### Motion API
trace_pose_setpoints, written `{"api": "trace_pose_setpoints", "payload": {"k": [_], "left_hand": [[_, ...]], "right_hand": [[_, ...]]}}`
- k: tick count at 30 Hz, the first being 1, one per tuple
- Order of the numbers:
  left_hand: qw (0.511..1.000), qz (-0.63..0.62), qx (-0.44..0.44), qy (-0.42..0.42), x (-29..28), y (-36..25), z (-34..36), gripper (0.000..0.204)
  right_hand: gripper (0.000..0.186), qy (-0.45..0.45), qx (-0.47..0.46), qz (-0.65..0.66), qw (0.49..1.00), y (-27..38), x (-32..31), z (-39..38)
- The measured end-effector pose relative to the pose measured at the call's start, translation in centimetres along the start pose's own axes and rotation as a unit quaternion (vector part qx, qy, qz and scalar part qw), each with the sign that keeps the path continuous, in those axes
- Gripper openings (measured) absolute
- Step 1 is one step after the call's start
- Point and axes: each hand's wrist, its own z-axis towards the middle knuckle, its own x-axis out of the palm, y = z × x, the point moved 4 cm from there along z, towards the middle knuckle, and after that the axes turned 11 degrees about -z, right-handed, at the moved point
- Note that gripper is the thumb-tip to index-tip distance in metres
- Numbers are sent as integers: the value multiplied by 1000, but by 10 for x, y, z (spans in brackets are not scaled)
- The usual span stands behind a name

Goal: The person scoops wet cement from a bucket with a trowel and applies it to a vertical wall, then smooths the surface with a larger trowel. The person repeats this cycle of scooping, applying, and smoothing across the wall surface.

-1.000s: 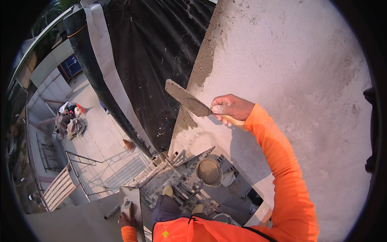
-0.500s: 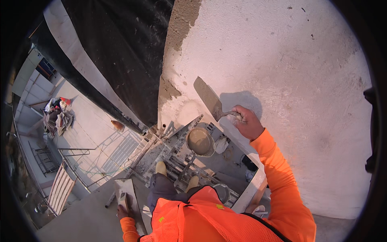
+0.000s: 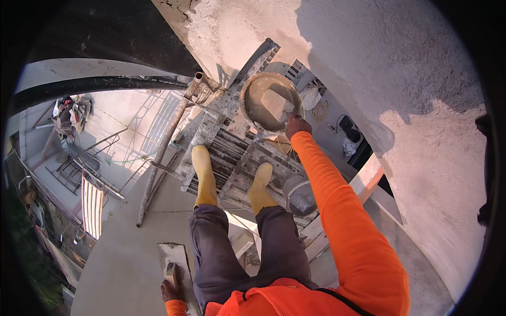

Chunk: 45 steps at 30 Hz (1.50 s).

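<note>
My right hand [image 3: 298,125] grips a trowel [image 3: 276,106] at the near right rim of a round bucket [image 3: 243,109]. The trowel's flat blade lies inside the bucket, over the wet grey-brown mortar [image 3: 256,97]. Most of its handle is hidden by my fingers. Low on the left, my left hand [image 3: 171,291] is closed around the block handle of a long flat plastering float [image 3: 176,252]. That float is beside my left leg, well away from the bucket.
My yellow boots [image 3: 204,176] stand on a slatted scaffold platform [image 3: 230,153]. A second bucket [image 3: 301,197] is at my right foot. Metal poles [image 3: 167,145] edge the left side, with ground far below. A pale wall [image 3: 421,68] rises right; black sheeting [image 3: 116,31] hangs far left.
My view has tipped down toward the platform. My right hand has brought the trowel from beside the wall down into the bucket. My left hand still holds the float low on the left.
</note>
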Motion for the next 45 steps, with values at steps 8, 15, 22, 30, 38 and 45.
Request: {"api": "trace_pose_setpoints", "payload": {"k": [8,15,22,30,38,45], "left_hand": [[999,-2,-51,-4,31,45,-28,63],[998,9,9,-57,12,32,-23,58],[991,-89,68,-77,-36,-5,-6,56],[957,-221,126,-138,-99,-60,49,62],[924,-311,158,-158,-147,-60,82,63],[943,-292,105,-120,-107,-15,98,75]], "right_hand": [[44,-55,1,98,994,68,52,49],[40,-94,-20,218,971,8,23,-39],[37,-135,-116,166,970,-37,-201,-173],[37,-275,-342,104,892,11,-522,-330],[26,86,-513,366,771,111,-737,-401],[24,-439,-323,460,701,63,-878,-397]]}}
